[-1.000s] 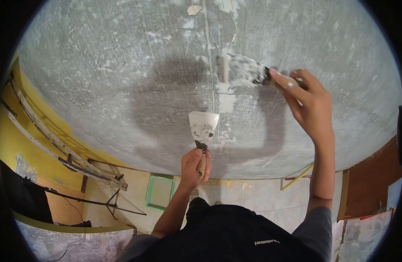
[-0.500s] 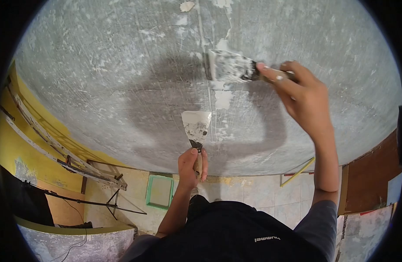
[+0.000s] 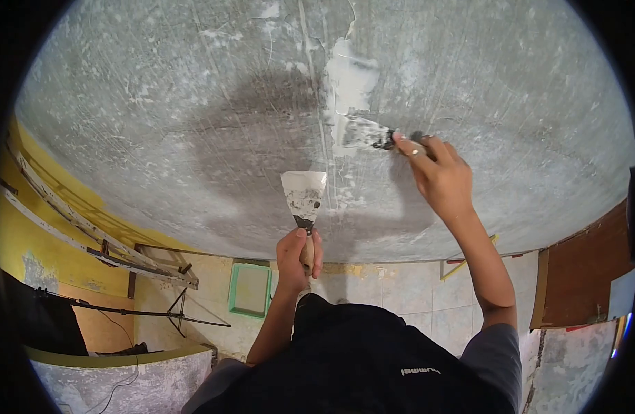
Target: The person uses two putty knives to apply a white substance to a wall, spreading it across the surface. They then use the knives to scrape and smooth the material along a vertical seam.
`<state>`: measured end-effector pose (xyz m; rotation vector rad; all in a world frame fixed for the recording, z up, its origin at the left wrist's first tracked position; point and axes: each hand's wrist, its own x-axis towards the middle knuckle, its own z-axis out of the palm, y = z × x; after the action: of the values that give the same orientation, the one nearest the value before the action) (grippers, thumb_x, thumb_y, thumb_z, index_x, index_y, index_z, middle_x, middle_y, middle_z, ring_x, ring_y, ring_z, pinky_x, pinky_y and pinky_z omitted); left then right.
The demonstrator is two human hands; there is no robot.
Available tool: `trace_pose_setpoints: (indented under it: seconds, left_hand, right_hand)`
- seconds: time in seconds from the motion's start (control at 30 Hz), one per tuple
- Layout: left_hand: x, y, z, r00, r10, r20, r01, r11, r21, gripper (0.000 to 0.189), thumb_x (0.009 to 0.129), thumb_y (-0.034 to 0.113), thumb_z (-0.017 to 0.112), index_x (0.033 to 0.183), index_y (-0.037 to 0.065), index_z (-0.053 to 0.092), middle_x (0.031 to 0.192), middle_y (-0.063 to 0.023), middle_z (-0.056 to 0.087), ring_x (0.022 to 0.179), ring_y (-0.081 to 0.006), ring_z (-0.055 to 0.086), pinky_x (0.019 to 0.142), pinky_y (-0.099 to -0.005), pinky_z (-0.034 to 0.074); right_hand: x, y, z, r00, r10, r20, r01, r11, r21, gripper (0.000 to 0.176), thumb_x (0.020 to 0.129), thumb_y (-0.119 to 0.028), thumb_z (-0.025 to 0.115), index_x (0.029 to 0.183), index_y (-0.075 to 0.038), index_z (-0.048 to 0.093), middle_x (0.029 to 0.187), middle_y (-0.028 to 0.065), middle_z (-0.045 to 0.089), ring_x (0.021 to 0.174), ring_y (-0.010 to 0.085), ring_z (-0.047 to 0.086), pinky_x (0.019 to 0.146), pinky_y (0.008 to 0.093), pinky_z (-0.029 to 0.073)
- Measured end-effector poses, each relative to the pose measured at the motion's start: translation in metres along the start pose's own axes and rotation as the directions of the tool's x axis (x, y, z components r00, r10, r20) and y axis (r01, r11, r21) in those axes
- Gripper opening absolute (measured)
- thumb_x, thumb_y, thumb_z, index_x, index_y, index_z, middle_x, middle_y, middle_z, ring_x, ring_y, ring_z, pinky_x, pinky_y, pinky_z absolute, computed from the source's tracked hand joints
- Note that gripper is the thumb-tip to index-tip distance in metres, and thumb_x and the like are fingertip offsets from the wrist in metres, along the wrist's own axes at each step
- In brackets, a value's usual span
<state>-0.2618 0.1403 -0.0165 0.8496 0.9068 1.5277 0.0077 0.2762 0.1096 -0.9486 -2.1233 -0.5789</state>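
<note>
My right hand (image 3: 438, 172) grips a putty knife (image 3: 364, 132) by its handle. Its smeared blade lies against the grey wall (image 3: 227, 103), at the lower end of a wet white putty patch (image 3: 350, 79). Lower down, my left hand (image 3: 298, 257) is closed round the wooden handle of a second putty knife (image 3: 305, 196), blade up. White putty coats the top edge of that blade, which stands in front of the wall. A thin pale vertical line and cracks run up the wall beside the patch.
On the tiled floor below lies a green-rimmed tray (image 3: 232, 290). A ladder (image 3: 90, 241) leans at the left by a yellow wall, with a black stand (image 3: 181, 314) near it. A brown wooden panel (image 3: 579, 269) is at the right.
My right hand has moved down and left with its putty knife. A broad white putty patch now shows on the wall above the blade. My left hand has hardly moved.
</note>
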Motion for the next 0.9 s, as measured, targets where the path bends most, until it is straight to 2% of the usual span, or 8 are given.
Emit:
trace_pose_setpoints:
  seconds: [0.2,0.27,0.4,0.43,0.67,0.73,0.8,0.9]
  left_hand:
    - [-0.013,-0.002,-0.007,1.0,0.014,-0.001,-0.014,1.0,0.009,0.043,0.111,0.04,0.043,0.098,0.003,0.06,0.057,-0.0076,0.055,0.038,-0.0126,0.043,0.037,-0.0271,0.034]
    - [-0.014,-0.005,-0.008,1.0,0.004,-0.007,-0.004,1.0,0.012,0.043,0.111,0.04,0.043,0.098,0.003,0.06,0.057,-0.0075,0.055,0.039,-0.0126,0.044,0.038,-0.0273,0.034]
    - [-0.008,-0.01,-0.001,1.0,0.003,0.021,-0.003,1.0,0.024,0.042,0.111,0.039,0.043,0.098,0.003,0.06,0.057,-0.0073,0.055,0.039,-0.0128,0.044,0.038,-0.0276,0.035]
    - [-0.008,-0.012,0.002,0.999,-0.011,0.034,0.01,0.999,0.037,0.042,0.111,0.039,0.043,0.099,0.002,0.06,0.057,-0.0072,0.055,0.039,-0.0129,0.044,0.038,-0.0277,0.035]
    - [-0.017,-0.021,-0.001,0.999,-0.042,0.032,0.041,0.999,0.034,0.044,0.111,0.039,0.042,0.098,0.0,0.06,0.059,-0.0068,0.055,0.039,-0.013,0.045,0.038,-0.0278,0.035]
    - [-0.016,-0.024,-0.004,0.999,-0.05,0.019,0.05,0.998,0.03,0.045,0.111,0.039,0.042,0.098,0.001,0.06,0.059,-0.0066,0.055,0.039,-0.013,0.045,0.038,-0.0278,0.035]
    - [-0.018,-0.025,-0.005,0.998,-0.063,-0.002,0.063,0.998,0.031,0.045,0.111,0.04,0.042,0.098,0.001,0.06,0.059,-0.0064,0.055,0.039,-0.013,0.045,0.039,-0.0277,0.035]
    - [-0.016,-0.023,-0.004,0.999,-0.049,0.012,0.048,0.997,0.052,0.045,0.111,0.04,0.042,0.099,0.001,0.06,0.059,-0.0059,0.055,0.04,-0.0127,0.046,0.039,-0.0277,0.036]
  right_hand:
    - [-0.025,0.011,-0.016,0.992,0.096,-0.082,-0.098,0.995,-0.03,0.053,0.081,0.001,0.078,0.127,-0.026,0.077,0.098,0.007,0.069,0.079,0.0223,0.069,0.066,0.0349,0.057]
    - [-0.023,0.004,-0.013,0.985,0.034,-0.167,-0.024,0.998,0.062,0.053,0.08,0.002,0.079,0.125,-0.025,0.077,0.098,0.0079,0.069,0.079,0.0228,0.069,0.066,0.0356,0.057]
    - [-0.005,-0.014,0.016,0.992,-0.018,-0.124,0.024,0.999,0.042,0.052,0.082,-0.002,0.078,0.128,-0.027,0.075,0.098,0.0046,0.067,0.077,0.0214,0.067,0.064,0.0337,0.055]
    - [-0.004,-0.013,0.02,0.995,0.084,-0.045,-0.083,0.996,0.036,0.052,0.083,-0.004,0.077,0.13,-0.028,0.074,0.096,0.0027,0.066,0.077,0.0214,0.065,0.064,0.034,0.054]
    - [-0.069,0.017,0.002,0.982,0.159,-0.106,-0.162,0.987,-0.014,0.06,0.081,-0.003,0.079,0.133,-0.031,0.073,0.098,0.0029,0.067,0.077,0.0213,0.066,0.061,0.0343,0.055]
    - [-0.085,0.004,-0.001,0.974,0.187,-0.127,-0.186,0.982,0.019,0.056,0.082,0.001,0.08,0.132,-0.023,0.075,0.096,0.0061,0.066,0.077,0.0203,0.066,0.063,0.0312,0.054]
    - [-0.099,-0.018,0.002,0.907,0.417,-0.056,-0.358,0.836,0.417,0.047,0.085,0.003,0.08,0.129,-0.013,0.076,0.094,0.0086,0.065,0.077,0.0167,0.064,0.063,0.0274,0.051]
    - [-0.121,-0.053,0.01,0.871,0.489,0.052,-0.436,0.718,0.543,0.045,0.084,0.003,0.081,0.128,-0.006,0.075,0.095,0.0087,0.064,0.076,0.0138,0.06,0.062,0.0258,0.047]
